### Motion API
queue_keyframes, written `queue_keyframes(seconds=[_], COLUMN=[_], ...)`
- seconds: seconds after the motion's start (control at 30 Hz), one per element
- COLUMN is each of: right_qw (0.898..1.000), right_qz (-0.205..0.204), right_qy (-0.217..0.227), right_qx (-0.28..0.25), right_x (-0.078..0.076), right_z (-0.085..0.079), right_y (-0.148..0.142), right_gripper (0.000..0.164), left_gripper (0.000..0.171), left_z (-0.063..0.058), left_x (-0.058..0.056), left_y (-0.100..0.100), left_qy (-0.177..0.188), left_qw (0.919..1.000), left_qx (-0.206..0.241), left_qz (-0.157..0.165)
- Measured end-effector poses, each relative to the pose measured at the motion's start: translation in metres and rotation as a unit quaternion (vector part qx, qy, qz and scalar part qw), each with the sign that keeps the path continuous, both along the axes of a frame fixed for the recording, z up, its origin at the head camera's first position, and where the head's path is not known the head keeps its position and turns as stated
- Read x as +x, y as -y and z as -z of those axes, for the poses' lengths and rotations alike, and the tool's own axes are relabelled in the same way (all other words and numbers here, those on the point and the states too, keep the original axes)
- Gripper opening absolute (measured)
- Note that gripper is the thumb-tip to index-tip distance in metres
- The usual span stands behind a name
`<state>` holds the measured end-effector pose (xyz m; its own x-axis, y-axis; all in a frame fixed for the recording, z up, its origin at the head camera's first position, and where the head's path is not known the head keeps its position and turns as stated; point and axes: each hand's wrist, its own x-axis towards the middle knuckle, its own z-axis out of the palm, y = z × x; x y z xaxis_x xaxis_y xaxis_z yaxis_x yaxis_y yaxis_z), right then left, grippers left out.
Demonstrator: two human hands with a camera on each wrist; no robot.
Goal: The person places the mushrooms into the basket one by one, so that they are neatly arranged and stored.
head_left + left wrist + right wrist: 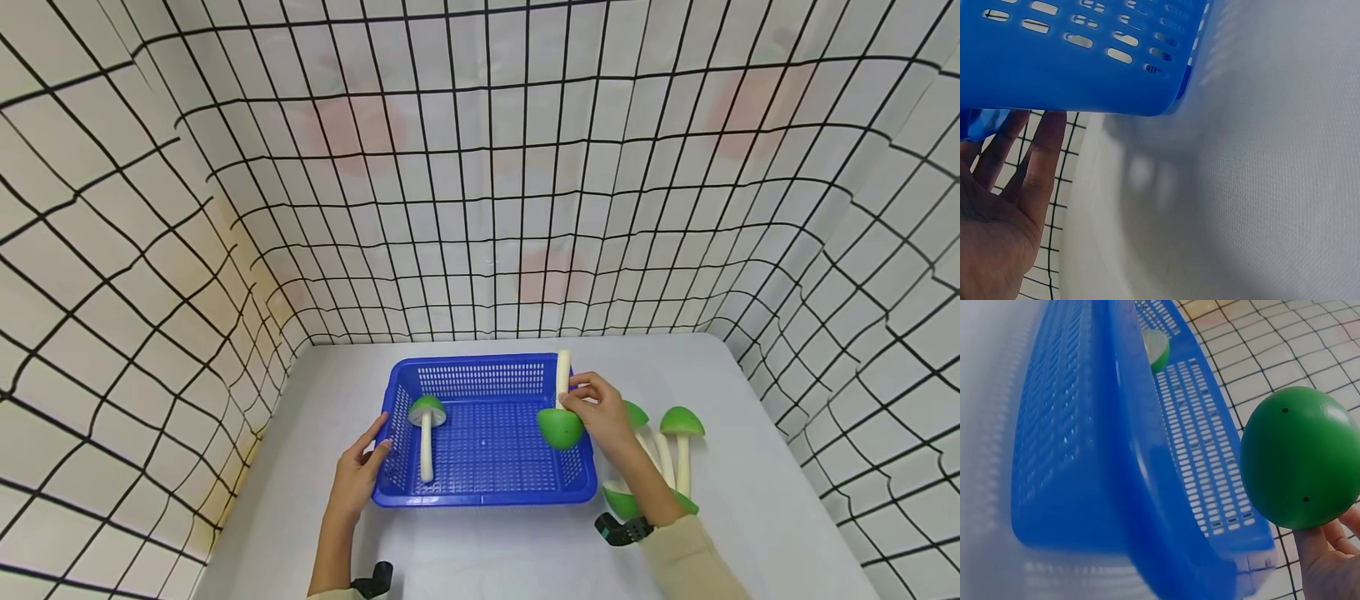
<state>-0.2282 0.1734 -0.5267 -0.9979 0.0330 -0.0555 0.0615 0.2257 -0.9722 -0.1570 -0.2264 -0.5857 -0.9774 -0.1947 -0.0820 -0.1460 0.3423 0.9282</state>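
An upside-down mushroom (560, 428) by the right end of the blue basket (482, 501)

From far away, I see the right hand (606, 410) pinching this mushroom by its white stem, close to the cap. The green cap points down and the stem sticks up. It shows over the right end of the basket, but I can't tell how high up it is. My right wrist view shows the round cap big and close (it has tiny dark dots on it).

The left hand (356, 477) is at the basket's left side. Its fingers look mostly straight, and they touch the rim.

Inside the basket, near the left end, I see another mushroom (427, 440). Its cap is at the far end and its stem points back toward the person.

A bunch of mushrooms (682, 422) sits on the white table (487, 550), to the right of the basket. The right arm, with its light sleeve (692, 557), hides some of them from me. A black wire fence (490, 150) goes up behind the table and along both sides.
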Motion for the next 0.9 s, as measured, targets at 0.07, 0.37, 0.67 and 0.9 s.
queue_keyframes(seconds=[0.07, 0.37, 0.67, 0.9], right_qw=[1.000, 0.999, 0.999, 0.999], right_qz=[-0.002, -0.032, -0.032, -0.026], right_qy=[-0.002, -0.004, -0.002, -0.011], right_qx=[-0.001, -0.001, 0.022, 0.041], right_x=[0.000, -0.001, -0.001, -0.005], right_z=[0.000, 0.010, 0.013, 0.018], right_y=[0.005, 0.025, 0.041, 0.051], right_gripper=[0.032, 0.031, 0.028, 0.024], left_gripper=[0.050, 0.049, 0.049, 0.050], left_z=[0.000, 0.002, 0.002, 0.002], left_x=[0.000, -0.004, -0.002, -0.001], left_y=[0.000, 0.002, 0.002, 0.001], left_qy=[0.001, 0.014, 0.013, 0.013], left_qw=[1.0000, 0.9999, 0.9999, 0.9999], left_qx=[-0.003, 0.000, 0.001, 0.001], left_qz=[0.002, 0.005, 0.004, 0.001])
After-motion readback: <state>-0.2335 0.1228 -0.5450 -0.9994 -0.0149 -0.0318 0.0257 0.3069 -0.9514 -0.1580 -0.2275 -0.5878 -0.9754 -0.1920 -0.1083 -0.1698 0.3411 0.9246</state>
